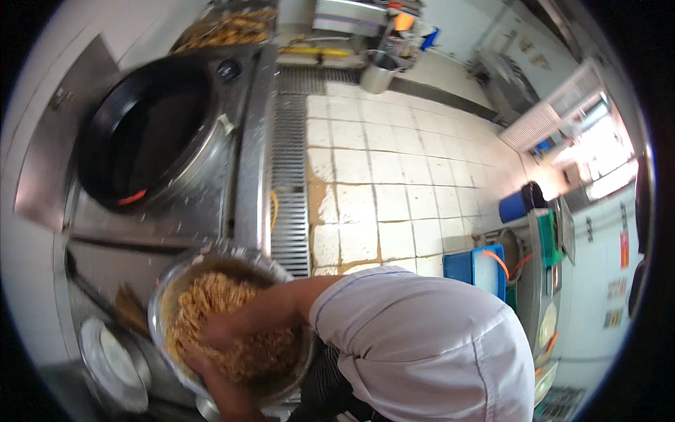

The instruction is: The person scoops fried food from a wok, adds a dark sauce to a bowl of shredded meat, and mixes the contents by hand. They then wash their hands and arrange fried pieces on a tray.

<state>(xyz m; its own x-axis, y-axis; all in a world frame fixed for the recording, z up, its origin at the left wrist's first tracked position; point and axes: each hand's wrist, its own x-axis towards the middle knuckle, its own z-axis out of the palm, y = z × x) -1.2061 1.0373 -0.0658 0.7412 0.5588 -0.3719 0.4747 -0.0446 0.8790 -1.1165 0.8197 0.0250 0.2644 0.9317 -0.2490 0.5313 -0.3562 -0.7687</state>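
Observation:
A large round metal basin [155, 309] stands at the lower left, filled with shredded, orange-brown food [214, 290] in strands. My right hand [223, 328] reaches in from the right and is sunk into the strands. My left hand [198, 360] comes from the lower edge and is in the food near the basin's left side, close to my right hand. The food and blur hide the fingers of both hands, so what they grip does not show.
Behind the basin, a big black wok [98, 130] sits on a steel stove. Left of the basin are a long-handled tool [91, 287] and a white dish [116, 359]. A floor drain grate [290, 211] runs alongside; a blue crate [458, 268] stands to the right.

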